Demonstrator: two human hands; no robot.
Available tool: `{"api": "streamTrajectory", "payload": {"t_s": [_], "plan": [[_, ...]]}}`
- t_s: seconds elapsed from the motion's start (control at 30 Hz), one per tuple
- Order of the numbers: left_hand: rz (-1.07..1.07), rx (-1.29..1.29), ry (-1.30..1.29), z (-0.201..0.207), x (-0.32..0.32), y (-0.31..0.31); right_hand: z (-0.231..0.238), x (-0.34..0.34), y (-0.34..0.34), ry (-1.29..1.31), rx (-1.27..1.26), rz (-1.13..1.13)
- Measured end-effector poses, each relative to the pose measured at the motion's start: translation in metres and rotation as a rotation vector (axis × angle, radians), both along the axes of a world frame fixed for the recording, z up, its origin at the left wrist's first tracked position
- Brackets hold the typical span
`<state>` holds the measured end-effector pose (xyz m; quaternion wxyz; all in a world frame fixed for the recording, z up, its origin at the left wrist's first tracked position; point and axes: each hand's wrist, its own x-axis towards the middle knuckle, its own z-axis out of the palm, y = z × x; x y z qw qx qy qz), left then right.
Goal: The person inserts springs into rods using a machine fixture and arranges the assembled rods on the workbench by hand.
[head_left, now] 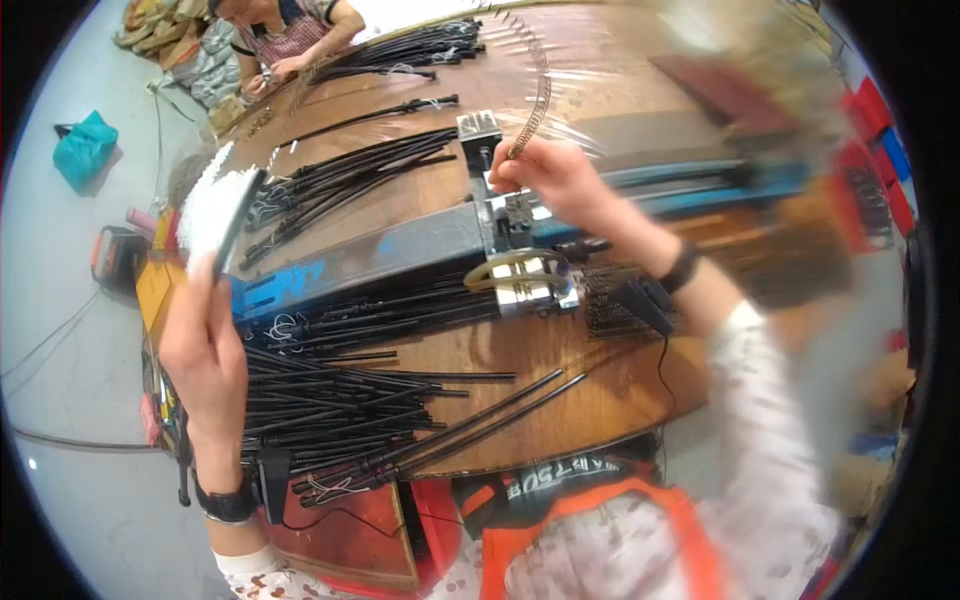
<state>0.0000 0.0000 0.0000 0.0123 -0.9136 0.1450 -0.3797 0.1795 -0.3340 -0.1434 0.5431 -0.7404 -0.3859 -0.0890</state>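
Note:
My right hand (555, 180) pinches the end of a long, thin coil spring (544, 92), which arcs up and away toward the far edge of the table. That hand hovers above a metal clamping fixture (515, 215) on a blue-grey beam (375, 252). At the left, my left hand (205, 345) is closed around a short dark rod (240, 218) that points up and to the right. A bright white heap (208, 205) shows behind the rod; its pieces are too overexposed to make out. Bundles of black rods (330, 405) lie just right of my left hand.
More black rods (360, 175) lie across the wooden table (510, 350). A yellowish hose (510, 262) loops beside the fixture. Dark mesh or small parts (640, 300) lie right of it. Across the table, a person (290, 40) handles something small. A teal bag (86, 152) rests on the floor.

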Motion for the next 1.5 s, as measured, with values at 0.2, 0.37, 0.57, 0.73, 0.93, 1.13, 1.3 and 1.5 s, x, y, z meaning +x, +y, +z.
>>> {"api": "streamTrajectory", "payload": {"t_s": [0.2,0.37,0.57,0.73,0.93,1.13,1.3,1.5], "plan": [[0.072,-0.234,0.204,-0.072,-0.032,-0.002,-0.009,-0.004,-0.008,0.083,0.018,0.073],[0.027,-0.253,0.25,-0.069,-0.018,0.018,-0.016,0.001,0.013,-0.054,-0.125,0.031],[0.023,-0.254,0.233,-0.082,-0.037,-0.009,0.003,-0.026,0.011,-0.006,-0.594,0.166],[0.065,-0.183,0.259,-0.09,-0.027,0.006,-0.019,-0.022,-0.067,-0.36,-0.61,-0.219],[-0.118,0.033,0.32,-0.136,0.046,-0.053,-0.063,-0.029,-0.327,-0.575,-0.902,-0.657],[-0.355,-0.049,0.353,-0.179,0.112,-0.152,-0.075,-0.039,-0.32,-0.506,-0.73,-0.669],[-0.462,-0.218,0.258,-0.192,0.112,-0.158,-0.097,-0.034,-0.334,-0.501,-0.603,-0.679],[-0.512,-0.289,0.357,-0.195,0.111,-0.165,-0.105,-0.03,-0.339,-0.335,-0.675,-0.666]]}}
